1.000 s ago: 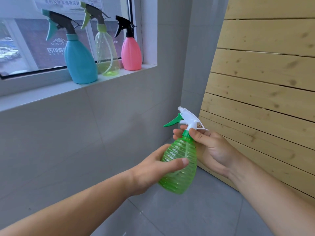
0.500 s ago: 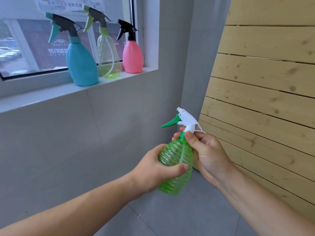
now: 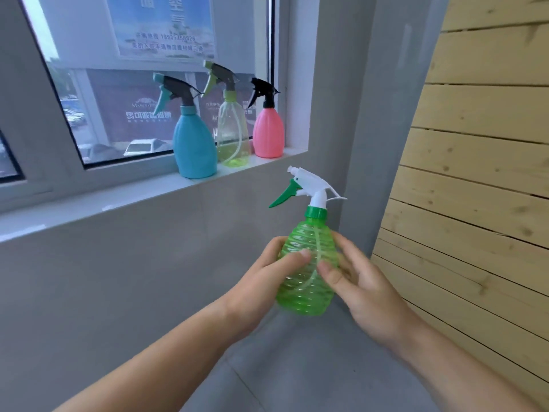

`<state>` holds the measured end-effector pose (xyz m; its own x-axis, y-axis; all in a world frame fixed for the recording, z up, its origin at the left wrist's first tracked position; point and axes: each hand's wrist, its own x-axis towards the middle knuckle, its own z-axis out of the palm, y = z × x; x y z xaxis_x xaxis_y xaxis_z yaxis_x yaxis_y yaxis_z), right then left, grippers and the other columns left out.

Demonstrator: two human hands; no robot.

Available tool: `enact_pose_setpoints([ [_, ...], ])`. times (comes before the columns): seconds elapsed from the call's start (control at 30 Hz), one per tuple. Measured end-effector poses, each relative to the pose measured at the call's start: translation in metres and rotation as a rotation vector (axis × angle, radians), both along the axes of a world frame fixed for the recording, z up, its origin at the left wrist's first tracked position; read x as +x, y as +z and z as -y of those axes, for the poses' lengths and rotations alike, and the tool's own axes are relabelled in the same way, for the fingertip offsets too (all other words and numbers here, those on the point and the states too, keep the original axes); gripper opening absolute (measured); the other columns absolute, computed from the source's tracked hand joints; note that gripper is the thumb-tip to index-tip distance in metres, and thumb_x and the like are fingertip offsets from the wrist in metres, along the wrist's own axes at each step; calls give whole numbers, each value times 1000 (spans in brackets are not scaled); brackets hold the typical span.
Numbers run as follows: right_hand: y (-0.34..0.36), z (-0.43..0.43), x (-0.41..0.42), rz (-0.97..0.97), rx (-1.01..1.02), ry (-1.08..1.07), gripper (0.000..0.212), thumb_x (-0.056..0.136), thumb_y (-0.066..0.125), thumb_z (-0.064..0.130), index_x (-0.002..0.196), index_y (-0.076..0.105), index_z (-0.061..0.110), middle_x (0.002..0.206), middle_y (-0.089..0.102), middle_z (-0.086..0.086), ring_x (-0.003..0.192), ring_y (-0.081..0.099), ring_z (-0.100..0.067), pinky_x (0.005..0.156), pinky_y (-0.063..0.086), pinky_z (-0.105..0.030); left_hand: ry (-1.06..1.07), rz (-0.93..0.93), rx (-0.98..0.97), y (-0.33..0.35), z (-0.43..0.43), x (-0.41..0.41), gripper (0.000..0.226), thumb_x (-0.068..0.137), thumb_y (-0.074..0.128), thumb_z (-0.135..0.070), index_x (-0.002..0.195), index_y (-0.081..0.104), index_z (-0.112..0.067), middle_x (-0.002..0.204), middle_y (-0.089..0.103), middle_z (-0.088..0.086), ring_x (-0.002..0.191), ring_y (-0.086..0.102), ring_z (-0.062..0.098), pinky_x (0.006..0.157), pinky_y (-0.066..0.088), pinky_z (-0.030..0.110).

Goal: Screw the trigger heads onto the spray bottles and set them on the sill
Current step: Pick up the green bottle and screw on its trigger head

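A ribbed green spray bottle [image 3: 307, 289] with a white trigger head [image 3: 312, 185] and green lever is held upright below the window sill [image 3: 89, 203]. My left hand [image 3: 261, 281] wraps its left side, thumb across the front. My right hand [image 3: 362, 286] grips its right side, thumb on the front. The head sits on the bottle's green collar. On the sill stand three bottles with heads on: a blue bottle [image 3: 193, 147], a clear yellow-green bottle [image 3: 231, 135] and a pink bottle [image 3: 268, 132].
A grey tiled wall [image 3: 133, 278] runs under the sill. A pale wooden slatted panel [image 3: 475, 188] leans at the right. A grey pillar [image 3: 356, 99] stands right of the window. The sill's left stretch holds nothing.
My right hand has slid from the bottle's neck down to its body. The bottle has risen toward the sill, and my view has tilted up toward the window.
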<state>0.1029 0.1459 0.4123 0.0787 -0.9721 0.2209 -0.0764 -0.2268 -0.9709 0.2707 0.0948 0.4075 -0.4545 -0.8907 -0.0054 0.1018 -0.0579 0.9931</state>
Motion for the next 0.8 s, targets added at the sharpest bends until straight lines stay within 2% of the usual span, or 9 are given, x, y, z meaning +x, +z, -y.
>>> enact_pose_setpoints([
  [0.07,10,12,18,-69,-15,45,60,89,65,33,144,40,42,124,68,9,115,66,-9,97,51,-33,78,-15,-35,7,5,22,50,82,65,-35,128,58,-17,125,70,14,116,69,29,100,52,47],
  [0.13,23,29,38,-111,-35,27,69,88,68,29,147,33,41,116,66,6,104,70,-10,88,55,-27,158,-50,-76,17,10,45,51,80,66,-32,129,57,-16,128,69,15,123,64,34,103,50,47],
  [0.23,52,58,84,-167,-126,36,65,86,71,29,142,38,39,111,63,2,96,71,-12,76,55,-21,291,-113,-160,40,19,89,52,80,68,-27,129,56,-14,130,67,19,125,63,37,106,50,49],
  [0.37,84,94,142,-158,-196,104,55,90,66,25,137,39,37,112,60,16,94,65,3,72,52,-12,404,-47,-283,79,39,140,45,93,64,-9,136,54,-14,123,71,14,111,68,25,86,57,26],
  [0.43,94,112,172,-203,-214,126,60,92,64,26,143,33,33,116,57,19,96,63,3,83,53,-18,460,35,-313,97,49,168,46,96,61,-3,141,53,-13,123,70,13,108,68,24,84,56,24],
  [0.53,101,137,203,-261,-218,107,60,92,63,29,143,32,27,131,57,4,110,63,-15,97,52,-39,495,119,-297,111,63,196,45,98,62,-7,142,54,-13,128,71,13,112,70,24,91,57,28],
  [0.67,106,157,233,-307,-218,74,45,90,64,25,130,44,27,118,62,3,106,63,-16,96,52,-39,524,180,-266,113,77,222,37,100,59,-7,137,60,-15,126,72,12,114,71,25,100,55,33],
  [0.73,104,164,242,-327,-208,56,44,89,64,24,130,47,27,115,62,3,103,63,-16,96,51,-37,554,201,-256,110,83,226,35,101,58,-6,135,62,-12,113,75,9,93,75,12,83,59,21],
  [0.8,101,172,249,-335,-205,51,49,87,64,28,133,47,26,119,64,1,108,63,-19,98,51,-42,596,239,-260,108,89,229,30,101,58,-6,131,64,-9,96,73,3,64,71,-4,57,52,8],
])
